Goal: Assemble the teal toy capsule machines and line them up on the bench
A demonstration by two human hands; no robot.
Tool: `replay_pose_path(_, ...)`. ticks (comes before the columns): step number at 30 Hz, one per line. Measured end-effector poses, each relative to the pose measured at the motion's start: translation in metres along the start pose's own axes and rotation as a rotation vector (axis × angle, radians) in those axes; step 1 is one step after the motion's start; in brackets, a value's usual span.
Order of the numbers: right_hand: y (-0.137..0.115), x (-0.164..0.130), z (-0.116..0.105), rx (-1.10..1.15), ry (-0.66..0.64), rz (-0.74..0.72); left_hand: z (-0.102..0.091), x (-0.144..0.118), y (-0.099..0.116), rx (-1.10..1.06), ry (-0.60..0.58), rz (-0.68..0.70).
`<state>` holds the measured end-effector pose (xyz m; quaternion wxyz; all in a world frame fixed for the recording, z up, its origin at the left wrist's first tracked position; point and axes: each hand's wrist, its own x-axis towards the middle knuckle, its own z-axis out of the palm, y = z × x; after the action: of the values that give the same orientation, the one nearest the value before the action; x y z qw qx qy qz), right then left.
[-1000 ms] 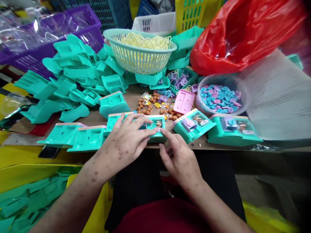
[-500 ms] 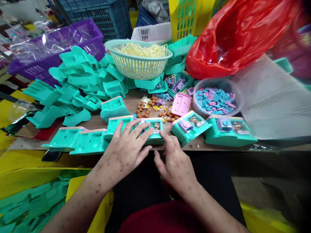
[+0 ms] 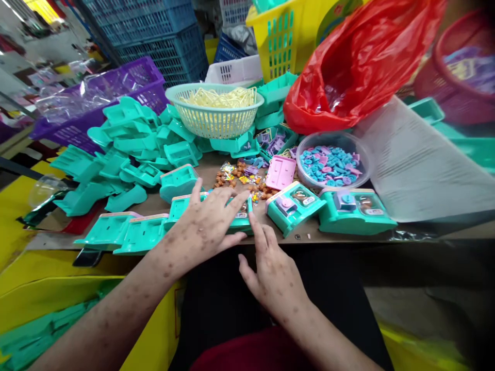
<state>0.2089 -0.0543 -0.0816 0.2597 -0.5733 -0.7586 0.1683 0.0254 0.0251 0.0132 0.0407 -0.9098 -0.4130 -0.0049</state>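
Left hand [image 3: 204,224] lies flat, fingers spread, palm down on a teal toy housing [image 3: 242,219] at the near edge of the cardboard work board [image 3: 348,234]. It presses rather than grips. Right hand [image 3: 270,265] sits at 5 o'clock of that housing, fingers loosely open, index fingertip touching the housing's near right corner; nothing is held in it.

Risks, as judged from this layout:
- The housing sits right at the board's lip. A push toward 6 o'clock from the flat palm could slide it off into the lap.
- Loose wrapped sweets and small brown pieces [image 3: 235,178] lie just beyond, at 12 o'clock of the housing. A forward sweep of the spread fingers would scatter them.
- Finished toy unit [image 3: 294,204] stands close at 3 o'clock; the right hand swinging out could knock it askew.
- Two open housings [image 3: 127,233] touch at 9 o'clock, so the left forearm may drag them.
- Clear bowl of blue and pink buttons [image 3: 332,165] at 1 o'clock sits further back, so is less exposed.
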Motion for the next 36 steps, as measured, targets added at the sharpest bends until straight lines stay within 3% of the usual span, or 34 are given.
replay_pose_path(14,0.0,0.003,0.0,-0.012,-0.064,0.041,-0.015,0.02,-0.002,-0.007,-0.135,0.014)
replay_pose_path(20,-0.002,-0.001,-0.004,-0.054,-0.092,0.051,0.002,0.01,-0.002,-0.056,-0.039,0.012)
replay_pose_path(25,-0.005,-0.002,-0.016,-0.054,-0.127,0.068,0.006,0.0,-0.003,-0.092,-0.037,-0.023)
replay_pose_path(32,0.0,-0.01,-0.048,-0.077,-0.173,0.011,0.005,0.003,0.021,0.22,0.002,-0.062)
replay_pose_path(36,0.015,-0.031,-0.065,-0.038,-0.214,-0.046,0.01,0.0,0.015,0.095,-0.004,-0.028)
